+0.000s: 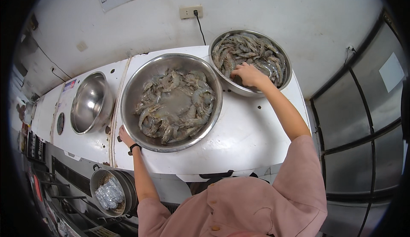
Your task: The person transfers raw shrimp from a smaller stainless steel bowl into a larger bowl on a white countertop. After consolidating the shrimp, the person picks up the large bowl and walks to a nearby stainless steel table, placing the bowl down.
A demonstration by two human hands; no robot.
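Note:
A large steel bowl (128, 113) stands in the middle of the white table, with a ring of raw grey shrimp (171, 81) around cloudy liquid in it. My left hand (125, 137), with a dark band at the wrist, rests against this bowl's near left side. Its fingers reach along the outside, apart from the shrimp. At the far right, a second steel bowl (287, 49) is heaped with shrimp (245, 45). My right hand (250, 75) reaches into that heap, fingers curled down onto the shrimp; its fingertips are hidden among them.
Left of the large bowl sits a bare steel bowl (90, 103), with a small dark round object (60, 123) beside it. Below the table, a pot (95, 181) holds a clear plastic bundle (109, 194). A wall outlet (187, 12) has a black plug. Metal doors (346, 109) rise at the right.

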